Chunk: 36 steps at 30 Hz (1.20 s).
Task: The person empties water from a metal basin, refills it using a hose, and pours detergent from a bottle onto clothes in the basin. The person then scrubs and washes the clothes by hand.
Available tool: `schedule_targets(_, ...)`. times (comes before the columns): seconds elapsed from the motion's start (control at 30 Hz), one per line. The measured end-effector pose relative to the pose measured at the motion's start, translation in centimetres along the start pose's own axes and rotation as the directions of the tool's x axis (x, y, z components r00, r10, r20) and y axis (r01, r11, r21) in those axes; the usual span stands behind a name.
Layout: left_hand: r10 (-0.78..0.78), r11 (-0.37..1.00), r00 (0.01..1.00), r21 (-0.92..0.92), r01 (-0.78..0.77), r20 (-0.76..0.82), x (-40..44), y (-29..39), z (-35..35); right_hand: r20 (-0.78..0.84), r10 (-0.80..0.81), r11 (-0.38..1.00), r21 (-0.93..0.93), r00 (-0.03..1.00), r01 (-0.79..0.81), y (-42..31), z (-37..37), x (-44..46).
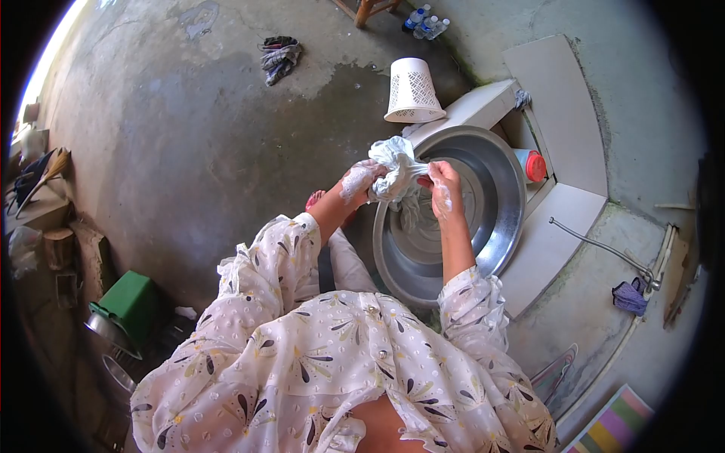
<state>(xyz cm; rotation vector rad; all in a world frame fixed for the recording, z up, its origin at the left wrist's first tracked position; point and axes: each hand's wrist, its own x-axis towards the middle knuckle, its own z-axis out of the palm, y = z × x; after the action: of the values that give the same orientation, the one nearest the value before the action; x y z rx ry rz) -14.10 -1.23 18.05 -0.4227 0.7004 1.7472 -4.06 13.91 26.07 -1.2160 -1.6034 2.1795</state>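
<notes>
A bunched, wet white cloth (394,167) hangs between my hands above the left rim of a large metal basin (507,226). Soap suds coat my left hand (362,181), which grips the cloth's left side. My right hand (444,185) pinches a stretched part of the cloth on its right side, with some suds on the wrist. The cloth's lower folds dangle into the basin, over greyish water. My fingers on the left are partly hidden by the cloth.
An upturned white plastic basket (413,90) stands beyond the basin. A red-lidded container (533,166) sits to its right, near a tap (654,282). Dark cloths (280,59) lie on the wet floor. A green bin (128,309) is at lower left, bottles (425,23) at the back.
</notes>
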Motion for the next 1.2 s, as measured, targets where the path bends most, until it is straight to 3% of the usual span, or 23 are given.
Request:
schedule_targets(0.1, 0.101, 0.993, 0.994, -0.06, -0.099, 0.029, -0.1, 0.2, 0.0, -0.048, -0.027, 0.984, 0.174, 0.998, 0.035, -1.2, -0.1, -0.4)
schedule_targets(0.13, 0.09, 0.979, 0.996, -0.182, -0.091, -0.017, -0.4, 0.6, 0.0, -0.063, -0.044, 0.971, 0.234, 0.997, 0.058, -1.9, -0.3, -0.5)
schedule_targets(0.17, 0.072, 0.95, 0.996, -0.3, -0.087, -0.06, -0.6, 1.1, -0.1, -0.052, -0.035, 0.99, 0.136, 0.998, 0.042, -2.4, -0.5, -0.3)
schedule_targets(0.2, 0.106, 0.942, 0.986, -0.33, -0.058, 0.129, -0.1, 1.7, 0.2, -0.043, -0.026, 0.999, 0.037, 0.999, 0.027, -3.2, -0.6, 0.1)
schedule_targets(0.3, 0.162, 0.952, 0.979, -0.28, -0.122, 0.124, -1.3, 0.7, 2.6, -0.027, 0.057, 0.977, -0.206, 0.998, -0.062, -3.5, 0.5, 0.6)
schedule_targets(0.33, 0.216, 0.926, 0.936, -0.364, -0.105, 0.279, 0.1, 0.0, 2.0, -0.009, 0.045, 0.948, -0.315, 0.999, -0.046, -3.0, 1.1, 0.8)
schedule_targets(0.4, 0.211, 0.956, 0.961, -0.245, -0.164, 0.179, -0.5, 0.0, 2.7, 0.053, 0.056, 0.894, -0.447, 0.997, -0.026, -2.8, 2.5, 0.8)
schedule_targets(0.43, 0.21, 0.966, 0.97, -0.183, -0.185, 0.126, -0.9, 0.1, 3.0, 0.045, 0.05, 0.904, -0.427, 0.998, -0.026, -2.2, 2.9, 0.9)
schedule_targets(0.47, 0.231, 0.964, 0.939, -0.187, -0.186, 0.254, 0.6, -0.5, 1.2, 0.035, 0.043, 0.913, -0.408, 0.998, -0.025, -1.3, 3.1, 1.3)
schedule_targets(0.57, 0.24, 0.969, 0.931, -0.127, -0.212, 0.276, 0.0, 0.0, 0.9, 0.054, -0.014, 0.93, -0.366, 0.998, 0.033, 1.6, 2.2, 2.5)
schedule_targets(0.63, 0.21, 0.969, 0.961, -0.171, -0.18, 0.181, -1.4, 0.8, 1.6, 0.057, -0.09, 0.924, -0.369, 0.994, 0.104, 2.0, 2.3, 2.6)
schedule_targets(0.77, 0.198, 0.972, 0.969, -0.154, -0.175, 0.148, -1.5, 1.0, 1.4, -0.054, -0.073, 0.932, -0.359, 0.996, 0.049, 2.0, 3.4, 2.3)
schedule_targets(0.83, 0.184, 0.962, 0.958, -0.24, -0.13, 0.222, -0.8, 0.8, 0.6, -0.073, -0.039, 0.926, -0.377, 0.997, 0.008, 2.0, 4.0, 2.4)
schedule_targets(0.9, 0.168, 0.961, 0.954, -0.255, -0.103, 0.248, -0.6, 0.7, 0.1, 0.054, -0.001, 0.951, -0.309, 0.999, 0.018, 2.2, 3.9, 2.5)
schedule_targets(0.93, 0.143, 0.968, 0.967, -0.233, -0.092, 0.211, -0.5, 0.7, 0.3, 0.117, 0.015, 0.961, -0.274, 0.993, 0.018, 2.4, 3.8, 2.6)
schedule_targets(1.03, 0.104, 0.981, 0.986, -0.176, -0.08, 0.132, -0.4, 1.1, 0.9, 0.075, -0.203, 0.9, -0.378, 0.976, 0.216, 2.9, 3.9, 2.8)
schedule_targets(1.13, 0.134, 0.981, 0.987, -0.153, -0.119, 0.091, -0.5, 1.1, 1.0, 0.035, -0.201, 0.894, -0.402, 0.979, 0.198, 3.2, 4.1, 2.7)
schedule_targets(1.2, 0.147, 0.975, 0.989, -0.172, -0.142, 0.016, -0.5, 1.2, 1.2, -0.048, -0.151, 0.971, -0.194, 0.987, 0.139, 2.6, 4.3, 2.1)
